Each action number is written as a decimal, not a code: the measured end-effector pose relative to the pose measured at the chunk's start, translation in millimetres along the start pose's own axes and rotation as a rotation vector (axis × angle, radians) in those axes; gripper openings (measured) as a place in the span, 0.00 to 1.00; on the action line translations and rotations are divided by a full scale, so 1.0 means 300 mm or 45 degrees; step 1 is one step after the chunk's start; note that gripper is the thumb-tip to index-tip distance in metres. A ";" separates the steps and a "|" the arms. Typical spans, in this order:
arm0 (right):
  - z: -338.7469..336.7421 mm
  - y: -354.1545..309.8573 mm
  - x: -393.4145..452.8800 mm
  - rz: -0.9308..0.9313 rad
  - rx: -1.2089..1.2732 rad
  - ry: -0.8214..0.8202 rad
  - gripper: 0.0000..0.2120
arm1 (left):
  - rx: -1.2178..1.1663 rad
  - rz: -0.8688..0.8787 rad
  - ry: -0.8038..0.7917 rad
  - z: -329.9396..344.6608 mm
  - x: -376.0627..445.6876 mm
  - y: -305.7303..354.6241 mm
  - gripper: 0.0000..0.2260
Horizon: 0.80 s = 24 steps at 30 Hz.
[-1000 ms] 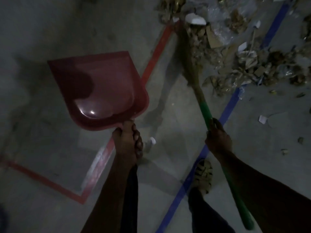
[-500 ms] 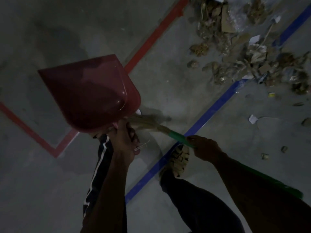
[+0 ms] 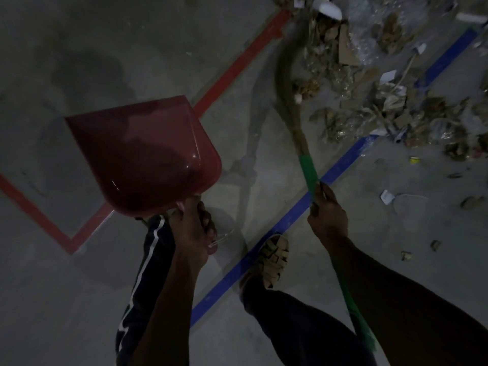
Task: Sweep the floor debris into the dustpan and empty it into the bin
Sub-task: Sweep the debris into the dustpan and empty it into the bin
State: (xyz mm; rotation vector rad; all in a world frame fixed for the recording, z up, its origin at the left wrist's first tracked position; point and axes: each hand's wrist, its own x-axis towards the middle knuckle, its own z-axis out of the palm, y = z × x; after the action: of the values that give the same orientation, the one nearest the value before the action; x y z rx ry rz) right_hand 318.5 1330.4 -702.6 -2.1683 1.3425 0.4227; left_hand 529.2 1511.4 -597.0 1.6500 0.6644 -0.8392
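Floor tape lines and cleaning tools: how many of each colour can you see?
Red: 2, the tape outline and the dustpan
Blue: 1, the tape line
Green: 1, the broom handle
Total: 4

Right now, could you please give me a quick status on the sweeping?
Left hand grips dustpan, empty, off the floor. Right hand grips broom, bristles at debris pile. Nothing in the way.

Both forearms bare, no sleeves seen. Left hand (image 3: 191, 228) and right hand (image 3: 326, 215) ungloved. Dark trousers (image 3: 295, 320) worn, white side stripe (image 3: 148, 260) seen on left leg. Tan strapped sandal (image 3: 272, 260) worn on right foot.
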 end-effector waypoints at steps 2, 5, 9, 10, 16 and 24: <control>0.007 -0.007 0.009 -0.122 0.019 -0.059 0.28 | -0.005 0.003 -0.011 0.005 0.006 0.008 0.18; 0.007 -0.043 0.031 -0.108 -0.062 -0.233 0.29 | 0.001 0.005 -0.044 0.023 0.011 0.037 0.16; 0.027 -0.110 0.033 0.134 -0.072 -0.193 0.27 | 0.054 -0.010 -0.154 0.065 0.022 0.098 0.16; 0.029 -0.124 0.029 0.203 -0.063 -0.149 0.26 | 0.070 -0.011 -0.188 0.077 0.026 0.114 0.16; -0.001 -0.203 0.033 0.314 -0.184 0.009 0.35 | 0.172 -0.027 -0.311 0.121 0.100 0.239 0.17; 0.037 -0.529 0.071 0.166 -0.023 0.037 0.31 | 0.360 -0.036 -0.259 0.072 0.301 0.563 0.16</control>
State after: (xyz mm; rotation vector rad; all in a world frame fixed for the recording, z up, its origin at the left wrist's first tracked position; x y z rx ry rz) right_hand 470.0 1377.6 -677.3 -2.1158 1.5076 0.4560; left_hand 711.4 1452.0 -575.7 1.7776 0.4427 -1.1451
